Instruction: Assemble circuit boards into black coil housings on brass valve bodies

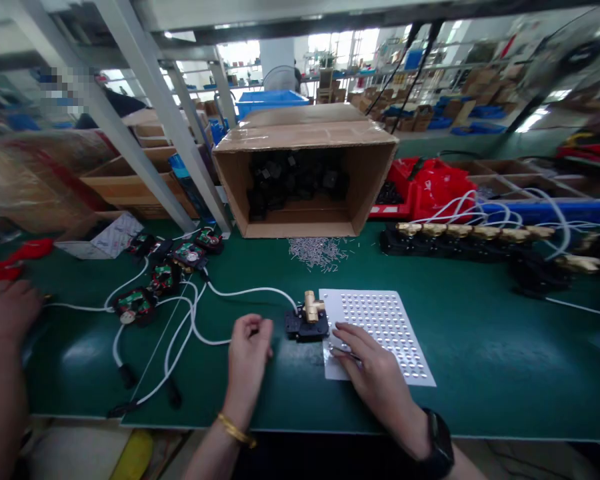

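My left hand [250,357] is closed just above the green table, its fingers curled in; whatever they hold, if anything, is hidden. Between my hands sits a black housing [303,328] with a brass tee fitting [311,307] on top and a white cable [250,291] running left from it. My right hand [373,363] grips metal tweezers [347,353] over the left edge of a white sheet [333,307] that carries rows of small shiny round pieces. The sheet lies to the right of the housing, touching or nearly touching it.
Behind is an open cardboard box [305,228] of black parts, with a pile of small screws or pins [317,252] before it. Cabled circuit-board units [135,303] lie left, near another person's hand [7,310]. Brass-fitted black units [460,240] line the right back.
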Action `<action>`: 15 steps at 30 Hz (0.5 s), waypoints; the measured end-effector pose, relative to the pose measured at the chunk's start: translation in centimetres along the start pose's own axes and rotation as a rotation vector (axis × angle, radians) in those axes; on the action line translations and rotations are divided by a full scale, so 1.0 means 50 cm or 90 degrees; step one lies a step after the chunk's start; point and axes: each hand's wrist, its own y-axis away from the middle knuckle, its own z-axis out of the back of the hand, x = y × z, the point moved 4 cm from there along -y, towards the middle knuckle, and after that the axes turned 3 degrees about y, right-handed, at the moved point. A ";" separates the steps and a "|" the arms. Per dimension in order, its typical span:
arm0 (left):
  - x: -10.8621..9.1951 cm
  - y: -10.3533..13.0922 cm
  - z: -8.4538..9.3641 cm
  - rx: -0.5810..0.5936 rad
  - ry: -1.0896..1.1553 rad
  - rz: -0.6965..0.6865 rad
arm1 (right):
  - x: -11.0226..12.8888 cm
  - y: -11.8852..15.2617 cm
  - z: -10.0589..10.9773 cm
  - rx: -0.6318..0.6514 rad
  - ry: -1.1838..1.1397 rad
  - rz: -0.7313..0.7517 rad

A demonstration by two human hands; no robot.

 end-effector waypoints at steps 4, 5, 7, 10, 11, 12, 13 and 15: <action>-0.055 -0.066 -0.006 0.074 0.269 0.125 | 0.021 -0.058 0.014 0.109 0.021 -0.046; -0.074 -0.080 -0.014 0.057 0.278 0.100 | 0.025 -0.073 0.014 0.136 0.023 -0.056; -0.117 -0.094 -0.039 0.009 0.245 0.000 | 0.030 -0.093 0.015 0.158 0.024 -0.075; -0.194 -0.073 -0.126 0.088 0.114 -0.165 | 0.028 -0.092 0.025 0.105 0.003 -0.112; -0.222 -0.056 -0.168 0.163 0.057 -0.211 | 0.022 -0.086 0.035 0.064 -0.010 -0.129; -0.249 -0.035 -0.213 0.248 -0.002 -0.253 | 0.011 -0.080 0.050 0.018 -0.025 -0.145; -0.275 -0.012 -0.259 0.339 -0.056 -0.289 | -0.006 -0.073 0.070 -0.035 -0.034 -0.161; -0.319 0.032 -0.336 0.488 -0.096 -0.357 | -0.059 -0.065 0.127 -0.145 -0.027 -0.192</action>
